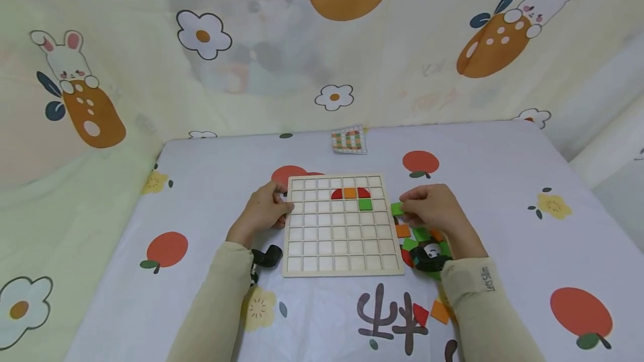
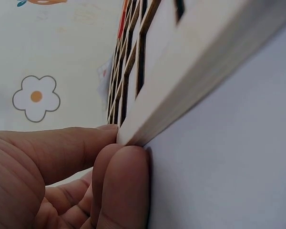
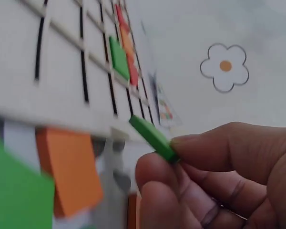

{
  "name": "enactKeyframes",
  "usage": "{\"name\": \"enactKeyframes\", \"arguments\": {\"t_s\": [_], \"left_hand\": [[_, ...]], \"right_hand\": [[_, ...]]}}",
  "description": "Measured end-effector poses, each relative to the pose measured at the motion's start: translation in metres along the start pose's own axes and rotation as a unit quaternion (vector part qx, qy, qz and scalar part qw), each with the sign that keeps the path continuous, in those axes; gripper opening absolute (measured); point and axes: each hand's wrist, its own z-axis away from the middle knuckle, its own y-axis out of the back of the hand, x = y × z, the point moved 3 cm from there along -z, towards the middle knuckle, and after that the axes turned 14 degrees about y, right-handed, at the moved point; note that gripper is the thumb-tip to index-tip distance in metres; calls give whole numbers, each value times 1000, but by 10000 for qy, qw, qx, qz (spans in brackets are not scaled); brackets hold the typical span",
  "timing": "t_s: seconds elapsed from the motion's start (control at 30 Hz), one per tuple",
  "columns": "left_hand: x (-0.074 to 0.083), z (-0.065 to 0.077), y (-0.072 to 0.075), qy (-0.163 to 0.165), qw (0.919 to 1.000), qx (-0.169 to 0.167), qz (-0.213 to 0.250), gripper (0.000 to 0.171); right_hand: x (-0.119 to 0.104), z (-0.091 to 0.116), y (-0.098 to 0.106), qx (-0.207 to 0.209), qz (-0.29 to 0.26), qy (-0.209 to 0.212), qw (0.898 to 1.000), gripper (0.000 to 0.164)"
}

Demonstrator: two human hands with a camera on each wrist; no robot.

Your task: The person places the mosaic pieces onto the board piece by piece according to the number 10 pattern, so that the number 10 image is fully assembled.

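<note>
I am at a table [image 1: 216, 183] in what looks like a little play corner, but I cannot tell if it is in a home or a school. Soft cloth [image 1: 282, 119] makes walls at the back and on both sides, a bit like a tent. It has cute bunnies [image 1: 70, 60] and big white flowers [image 1: 203, 36] on it. Red fruit [image 1: 167, 249] and yellow flowers [image 1: 554, 205] are printed all over the pale tabletop. It looks like a place for games because I have a wooden board [image 1: 332, 274] full of squares, bright blocks [image 1: 403, 230] and a small picture card [image 1: 349, 140].
</note>
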Motion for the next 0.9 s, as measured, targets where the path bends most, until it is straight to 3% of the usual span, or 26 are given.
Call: {"name": "enactKeyframes", "arguments": {"t_s": [0.5,0.9], "left_hand": [[1,2,-1,19,10000,52,15,37],[1,2,-1,-40,10000,76,21,38]], "right_hand": [[-24,-19,-31,-510,-1387,253,9887,29],[-30,-35,-52,-693,-1287,296,9888,24]]}}
